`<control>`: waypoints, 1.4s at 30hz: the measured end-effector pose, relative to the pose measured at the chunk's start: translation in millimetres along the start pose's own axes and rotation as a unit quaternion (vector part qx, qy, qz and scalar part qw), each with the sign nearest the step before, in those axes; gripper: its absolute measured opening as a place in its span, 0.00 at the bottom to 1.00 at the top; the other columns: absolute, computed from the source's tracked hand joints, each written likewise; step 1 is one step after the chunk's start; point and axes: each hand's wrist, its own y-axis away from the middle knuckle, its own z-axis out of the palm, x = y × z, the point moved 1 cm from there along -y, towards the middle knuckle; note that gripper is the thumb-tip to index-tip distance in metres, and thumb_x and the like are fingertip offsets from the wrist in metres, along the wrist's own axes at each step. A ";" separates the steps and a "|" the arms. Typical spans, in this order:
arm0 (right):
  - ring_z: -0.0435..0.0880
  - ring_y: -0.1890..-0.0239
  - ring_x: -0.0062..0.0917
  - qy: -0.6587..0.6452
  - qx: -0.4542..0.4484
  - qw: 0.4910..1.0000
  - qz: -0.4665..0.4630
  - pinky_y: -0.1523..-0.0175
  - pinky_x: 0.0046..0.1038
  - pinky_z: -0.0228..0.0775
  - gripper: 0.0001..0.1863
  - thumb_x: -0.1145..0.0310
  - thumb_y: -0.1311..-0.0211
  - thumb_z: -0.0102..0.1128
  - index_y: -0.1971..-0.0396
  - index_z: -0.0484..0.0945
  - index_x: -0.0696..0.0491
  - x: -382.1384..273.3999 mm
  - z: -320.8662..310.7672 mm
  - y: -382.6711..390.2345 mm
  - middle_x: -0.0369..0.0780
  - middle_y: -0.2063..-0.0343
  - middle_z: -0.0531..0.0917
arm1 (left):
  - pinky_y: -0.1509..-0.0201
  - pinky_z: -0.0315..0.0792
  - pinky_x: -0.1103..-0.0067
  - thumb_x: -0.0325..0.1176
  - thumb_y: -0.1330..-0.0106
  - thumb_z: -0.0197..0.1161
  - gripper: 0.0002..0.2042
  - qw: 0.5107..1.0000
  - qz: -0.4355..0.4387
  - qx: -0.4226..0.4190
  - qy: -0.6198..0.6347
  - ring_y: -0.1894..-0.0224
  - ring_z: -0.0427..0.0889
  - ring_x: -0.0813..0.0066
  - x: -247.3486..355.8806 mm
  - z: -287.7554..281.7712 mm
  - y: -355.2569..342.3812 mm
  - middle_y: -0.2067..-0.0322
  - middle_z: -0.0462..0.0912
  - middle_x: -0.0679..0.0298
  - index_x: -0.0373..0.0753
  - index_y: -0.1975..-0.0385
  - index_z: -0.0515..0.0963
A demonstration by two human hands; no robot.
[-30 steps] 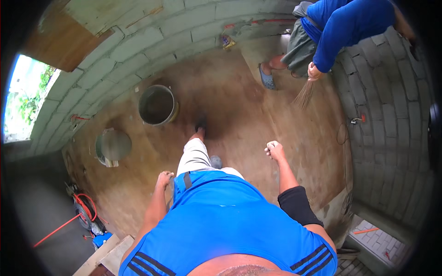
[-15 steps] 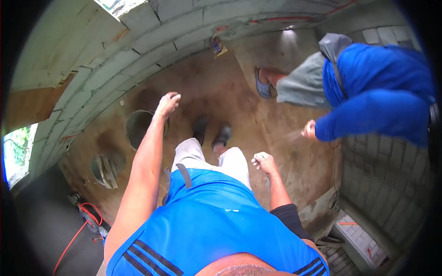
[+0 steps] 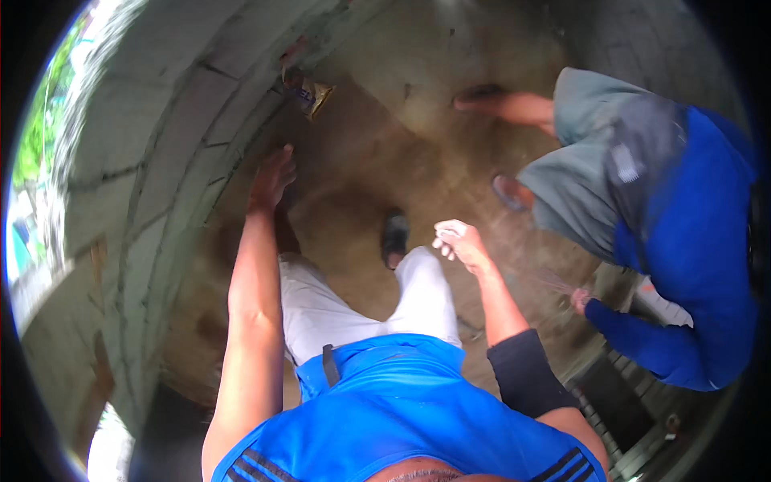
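Observation:
My left hand (image 3: 273, 178) is stretched out beside the block wall, above the brown floor, its fingers extended and slightly blurred. Nothing shows in it. In front of my right thigh hangs my right hand (image 3: 460, 241), whose fingertips are coated white. Those fingers are loosely bent and somewhat apart, with no object visible among them. White trousers (image 3: 321, 309) cover my legs, and one dark shoe (image 3: 394, 233) shows on the floor between my hands.
On the right a co-worker in a blue top (image 3: 707, 241) and grey shorts (image 3: 582, 181) bends forward, thin blurred strands near one hand (image 3: 581, 300). A crumpled package (image 3: 309, 92) lies by the grey block wall (image 3: 161, 136). Bright openings lie at far left.
The view has swung, and the buckets on the left have dropped out of sight. My left hand has straightened its fingers. The co-worker has stepped and lowered an arm.

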 end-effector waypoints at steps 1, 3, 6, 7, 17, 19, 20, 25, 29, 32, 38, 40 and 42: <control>0.74 0.81 0.16 -0.026 0.004 1.000 0.013 0.80 0.17 0.63 0.12 0.72 0.40 0.51 0.58 0.72 0.60 4.5 4.0 -9.2 0.39 0.76 0.80 | 0.44 0.65 0.64 0.44 0.44 0.64 0.36 0.988 0.093 -0.015 -0.118 0.44 0.69 0.61 -10.5 -26.9 -44.9 0.43 0.64 0.52 0.42 0.37 0.55; 0.74 0.81 0.16 -0.111 0.059 0.991 0.043 0.80 0.17 0.63 0.11 0.73 0.40 0.51 0.59 0.72 0.60 31.4 6.5 -23.3 0.40 0.76 0.80 | 0.42 0.62 0.65 0.46 0.44 0.64 0.35 0.886 0.212 -0.025 -0.412 0.45 0.69 0.62 12.8 -34.0 -110.9 0.43 0.66 0.56 0.46 0.38 0.57; 0.74 0.81 0.17 -0.170 0.146 0.967 0.119 0.79 0.17 0.64 0.10 0.73 0.39 0.51 0.60 0.72 0.61 85.0 23.1 -22.2 0.41 0.76 0.79 | 0.43 0.62 0.68 0.51 0.43 0.62 0.32 0.929 0.190 -0.022 -0.316 0.48 0.71 0.63 20.7 17.1 -179.0 0.48 0.71 0.60 0.45 0.41 0.62; 0.74 0.81 0.17 -0.179 0.136 0.966 0.127 0.79 0.17 0.64 0.10 0.73 0.39 0.51 0.60 0.72 0.61 92.6 34.9 -29.5 0.41 0.76 0.79 | 0.44 0.63 0.69 0.52 0.43 0.61 0.31 0.959 0.173 -0.010 -0.226 0.49 0.71 0.64 26.7 13.0 -210.0 0.49 0.72 0.60 0.45 0.42 0.63; 0.71 0.81 0.16 -0.194 0.074 0.973 0.104 0.77 0.19 0.61 0.10 0.72 0.41 0.49 0.63 0.74 0.61 50.6 95.0 -201.6 0.38 0.80 0.77 | 0.52 0.69 0.65 0.42 0.39 0.58 0.21 0.948 0.055 -0.147 0.277 0.54 0.74 0.64 41.5 24.4 -288.5 0.55 0.75 0.62 0.42 0.47 0.67; 0.72 0.81 0.17 -0.134 0.139 0.981 0.005 0.75 0.20 0.63 0.09 0.70 0.42 0.51 0.65 0.76 0.59 -34.0 108.7 -247.0 0.37 0.79 0.77 | 0.52 0.69 0.65 0.40 0.38 0.58 0.21 0.947 0.050 -0.121 0.294 0.54 0.74 0.63 40.1 21.0 -285.5 0.55 0.75 0.62 0.41 0.47 0.67; 0.74 0.79 0.18 -0.093 0.102 0.989 -0.048 0.74 0.21 0.65 0.08 0.70 0.43 0.52 0.67 0.76 0.58 -59.1 108.6 -273.6 0.38 0.78 0.77 | 0.51 0.68 0.65 0.39 0.39 0.57 0.20 0.950 0.053 -0.116 0.284 0.53 0.74 0.63 42.0 21.3 -282.7 0.54 0.75 0.62 0.40 0.48 0.67; 0.80 0.68 0.31 0.099 0.129 0.927 -0.339 0.62 0.30 0.73 0.08 0.70 0.49 0.55 0.71 0.79 0.56 -170.1 146.6 -379.8 0.42 0.71 0.80 | 0.48 0.68 0.65 0.35 0.40 0.58 0.20 0.962 0.014 -0.090 0.258 0.51 0.74 0.62 50.3 16.0 -273.5 0.52 0.74 0.61 0.40 0.48 0.68; 0.81 0.64 0.35 0.466 0.202 0.757 -0.412 0.57 0.34 0.74 0.11 0.66 0.48 0.52 0.71 0.82 0.53 -204.0 179.5 -463.1 0.44 0.68 0.81 | 0.46 0.67 0.65 0.31 0.42 0.59 0.19 0.958 0.021 -0.132 0.252 0.50 0.73 0.62 53.3 10.1 -278.4 0.52 0.74 0.60 0.39 0.49 0.69; 0.82 0.65 0.37 0.502 0.146 0.762 -0.382 0.58 0.35 0.73 0.14 0.60 0.46 0.52 0.71 0.82 0.53 -194.4 183.0 -497.6 0.45 0.71 0.82 | 0.43 0.65 0.63 0.31 0.42 0.59 0.20 0.961 -0.005 -0.136 0.243 0.49 0.72 0.61 53.0 11.2 -279.1 0.51 0.74 0.59 0.38 0.49 0.69; 0.81 0.69 0.42 0.303 -0.063 0.919 -0.246 0.61 0.39 0.71 0.38 0.33 0.47 0.40 0.76 0.82 0.56 -159.9 182.9 -466.5 0.49 0.80 0.80 | 0.41 0.61 0.61 0.30 0.43 0.59 0.21 0.950 -0.006 -0.140 0.278 0.47 0.71 0.60 55.5 7.1 -280.7 0.51 0.75 0.58 0.37 0.48 0.68; 0.81 0.70 0.42 0.246 -0.029 0.926 -0.286 0.61 0.38 0.71 0.40 0.31 0.48 0.38 0.80 0.81 0.57 -156.6 186.1 -452.8 0.50 0.79 0.80 | 0.40 0.61 0.60 0.30 0.43 0.59 0.21 0.945 -0.013 -0.140 0.295 0.47 0.71 0.60 54.6 6.9 -283.0 0.51 0.75 0.58 0.36 0.48 0.69; 0.81 0.70 0.41 0.245 -0.021 0.942 -0.228 0.62 0.38 0.70 0.40 0.31 0.48 0.38 0.80 0.81 0.57 -160.8 188.8 -454.2 0.50 0.78 0.80 | 0.40 0.61 0.64 0.29 0.49 0.62 0.21 0.952 0.004 -0.101 0.288 0.48 0.72 0.62 56.2 12.4 -283.4 0.54 0.76 0.60 0.36 0.53 0.72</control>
